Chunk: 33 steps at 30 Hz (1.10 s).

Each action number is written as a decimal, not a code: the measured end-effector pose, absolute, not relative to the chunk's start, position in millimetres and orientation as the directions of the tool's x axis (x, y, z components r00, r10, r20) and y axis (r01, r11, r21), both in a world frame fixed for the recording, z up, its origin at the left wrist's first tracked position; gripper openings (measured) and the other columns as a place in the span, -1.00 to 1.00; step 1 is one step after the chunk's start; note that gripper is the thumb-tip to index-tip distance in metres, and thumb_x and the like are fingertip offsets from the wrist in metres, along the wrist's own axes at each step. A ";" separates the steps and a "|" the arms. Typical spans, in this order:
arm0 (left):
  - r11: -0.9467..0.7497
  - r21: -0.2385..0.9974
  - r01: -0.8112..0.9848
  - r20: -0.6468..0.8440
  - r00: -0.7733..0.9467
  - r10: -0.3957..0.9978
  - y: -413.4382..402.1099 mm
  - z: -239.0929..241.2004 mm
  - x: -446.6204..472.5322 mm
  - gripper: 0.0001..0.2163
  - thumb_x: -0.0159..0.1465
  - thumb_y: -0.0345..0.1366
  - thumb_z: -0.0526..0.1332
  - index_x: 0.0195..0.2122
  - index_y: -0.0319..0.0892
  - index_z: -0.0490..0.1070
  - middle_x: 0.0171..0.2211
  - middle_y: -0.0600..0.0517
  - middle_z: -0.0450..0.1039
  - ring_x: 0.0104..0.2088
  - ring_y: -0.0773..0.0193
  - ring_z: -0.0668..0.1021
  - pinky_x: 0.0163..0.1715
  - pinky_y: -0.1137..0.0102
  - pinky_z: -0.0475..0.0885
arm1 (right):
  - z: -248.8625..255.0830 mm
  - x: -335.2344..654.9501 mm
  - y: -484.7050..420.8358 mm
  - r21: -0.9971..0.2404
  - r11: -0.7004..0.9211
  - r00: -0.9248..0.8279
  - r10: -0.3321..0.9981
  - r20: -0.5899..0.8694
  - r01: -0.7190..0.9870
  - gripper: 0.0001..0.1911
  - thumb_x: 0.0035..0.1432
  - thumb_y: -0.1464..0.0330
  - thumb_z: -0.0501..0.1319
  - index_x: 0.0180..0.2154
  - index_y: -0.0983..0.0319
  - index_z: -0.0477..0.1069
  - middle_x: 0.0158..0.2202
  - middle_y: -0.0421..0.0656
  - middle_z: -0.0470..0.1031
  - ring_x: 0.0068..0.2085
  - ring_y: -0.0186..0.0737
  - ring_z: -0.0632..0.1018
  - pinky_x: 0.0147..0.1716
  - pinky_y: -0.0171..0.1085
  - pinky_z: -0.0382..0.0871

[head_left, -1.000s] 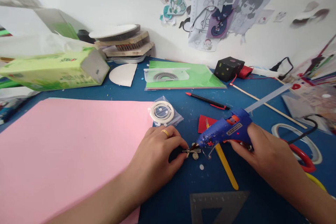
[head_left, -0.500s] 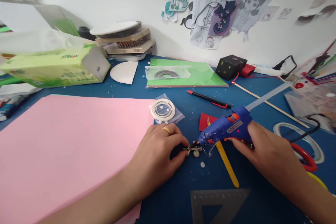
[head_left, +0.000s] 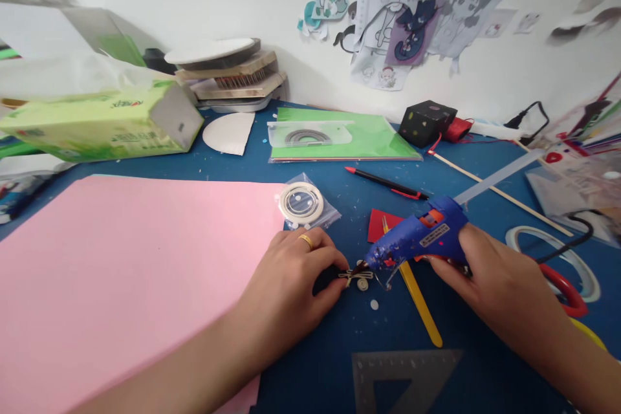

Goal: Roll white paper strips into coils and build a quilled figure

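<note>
A blue hot glue gun point(head_left: 417, 236) is gripped in my right hand point(head_left: 504, 284), a clear glue stick point(head_left: 499, 176) jutting from its back. Its dark nozzle points left and down, at a small cream-coloured coiled paper strip piece point(head_left: 362, 283). Between thumb and fingertips my left hand point(head_left: 301, 278), with a ring on one finger, pinches the left end of that piece against the blue table. Whether the nozzle touches it I cannot tell. Yellow tweezers point(head_left: 421, 304) lie partly under the gun, by a red paper square point(head_left: 377, 225).
Pink paper point(head_left: 145, 259) covers the left side. Cream strip coils in a plastic bag point(head_left: 301, 204) lie behind my left hand. A clear set square point(head_left: 402, 362) is at the front. Farther back are a pen point(head_left: 385, 182), green paper point(head_left: 373, 136) and a tissue pack point(head_left: 101, 119).
Almost nothing differs. Both hands, the glue gun and the coiled piece keep their places, with the gun at most very slightly shifted.
</note>
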<state>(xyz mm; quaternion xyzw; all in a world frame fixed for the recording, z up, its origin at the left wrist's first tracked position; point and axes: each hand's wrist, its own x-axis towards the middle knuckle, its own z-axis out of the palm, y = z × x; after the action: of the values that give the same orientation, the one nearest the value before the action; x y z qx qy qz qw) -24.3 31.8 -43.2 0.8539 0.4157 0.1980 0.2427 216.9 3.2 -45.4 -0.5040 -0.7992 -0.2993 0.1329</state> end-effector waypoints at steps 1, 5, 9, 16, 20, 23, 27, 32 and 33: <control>-0.534 0.583 0.613 0.134 0.575 0.807 32.1 -43.3 -24.2 -0.89 0.11 -0.38 0.17 -0.36 -0.12 0.46 -0.36 0.02 0.41 -0.31 0.17 0.45 -0.30 0.24 0.30 | -45.8 217.2 3.2 0.344 0.312 -0.456 0.727 0.513 0.886 -0.59 0.27 0.19 -0.20 -0.50 0.26 0.15 -0.65 -0.23 0.18 -0.64 -0.30 0.34 -0.67 -0.35 0.10; -0.532 0.581 0.616 0.126 0.578 0.806 33.7 -44.0 -23.3 -0.90 0.12 -0.38 0.17 -0.37 -0.11 0.46 -0.36 0.02 0.41 -0.33 0.17 0.45 -0.32 0.24 0.30 | -46.9 218.4 3.0 0.349 0.310 -0.456 0.728 0.512 0.885 -0.60 0.27 0.20 -0.20 -0.50 0.26 0.16 -0.66 -0.24 0.17 -0.64 -0.30 0.34 -0.67 -0.35 0.10; -0.546 0.579 0.605 0.146 0.583 0.800 34.0 -44.8 -23.3 -0.90 0.12 -0.38 0.17 -0.38 -0.10 0.46 -0.38 0.03 0.41 -0.34 0.18 0.44 -0.32 0.25 0.30 | -46.5 218.0 2.7 0.359 0.309 -0.464 0.716 0.522 0.881 -0.60 0.27 0.20 -0.19 -0.50 0.26 0.16 -0.67 -0.25 0.14 -0.65 -0.30 0.31 -0.67 -0.34 0.08; -0.544 0.580 0.607 0.145 0.580 0.802 33.0 -45.1 -23.7 -0.90 0.11 -0.39 0.17 -0.38 -0.12 0.46 -0.38 0.02 0.41 -0.33 0.18 0.44 -0.32 0.25 0.31 | -45.6 217.1 3.0 0.353 0.307 -0.458 0.717 0.526 0.884 -0.59 0.27 0.20 -0.19 -0.51 0.26 0.16 -0.67 -0.24 0.15 -0.65 -0.30 0.32 -0.67 -0.34 0.08; -0.543 0.578 0.609 0.142 0.580 0.802 32.8 -44.7 -23.8 -0.90 0.11 -0.39 0.17 -0.38 -0.12 0.46 -0.38 0.02 0.41 -0.34 0.18 0.44 -0.33 0.26 0.31 | -45.8 217.4 3.1 0.360 0.312 -0.467 0.712 0.524 0.879 -0.59 0.26 0.18 -0.19 -0.51 0.25 0.16 -0.68 -0.26 0.12 -0.66 -0.30 0.31 -0.67 -0.34 0.07; -0.545 0.576 0.610 0.145 0.580 0.802 32.6 -44.5 -24.2 -0.90 0.11 -0.38 0.17 -0.38 -0.12 0.46 -0.38 0.02 0.41 -0.34 0.18 0.44 -0.33 0.25 0.31 | -45.1 216.2 3.1 0.359 0.303 -0.460 0.711 0.531 0.883 -0.59 0.27 0.19 -0.19 -0.51 0.26 0.16 -0.68 -0.25 0.12 -0.65 -0.30 0.31 -0.67 -0.33 0.07; -0.549 0.576 0.605 0.152 0.581 0.799 31.7 -45.0 -25.1 -0.90 0.11 -0.38 0.18 -0.37 -0.11 0.46 -0.37 0.03 0.42 -0.32 0.17 0.44 -0.31 0.24 0.31 | -44.2 214.2 3.0 0.353 0.300 -0.454 0.713 0.534 0.886 -0.59 0.27 0.20 -0.20 -0.52 0.26 0.15 -0.67 -0.24 0.15 -0.65 -0.30 0.32 -0.67 -0.34 0.09; -0.549 0.574 0.608 0.154 0.578 0.801 31.5 -45.5 -24.8 -0.90 0.11 -0.39 0.18 -0.38 -0.11 0.46 -0.37 0.02 0.42 -0.32 0.17 0.45 -0.31 0.24 0.31 | -44.9 214.9 2.5 0.348 0.293 -0.444 0.723 0.529 0.891 -0.60 0.27 0.20 -0.19 -0.52 0.25 0.14 -0.66 -0.24 0.15 -0.65 -0.30 0.31 -0.67 -0.34 0.09; -0.546 0.575 0.609 0.153 0.576 0.803 31.7 -45.4 -24.6 -0.90 0.11 -0.38 0.17 -0.38 -0.12 0.46 -0.37 0.02 0.42 -0.32 0.17 0.45 -0.31 0.24 0.31 | -45.0 215.1 2.4 0.348 0.293 -0.444 0.724 0.527 0.890 -0.60 0.27 0.20 -0.19 -0.51 0.25 0.14 -0.66 -0.24 0.14 -0.65 -0.30 0.31 -0.67 -0.34 0.09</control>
<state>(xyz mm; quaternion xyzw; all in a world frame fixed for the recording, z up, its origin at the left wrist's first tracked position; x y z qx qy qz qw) -24.6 31.7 -45.4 0.8552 0.4127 0.2043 0.2379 215.1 2.4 -45.0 -0.5094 -0.7924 -0.3069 0.1355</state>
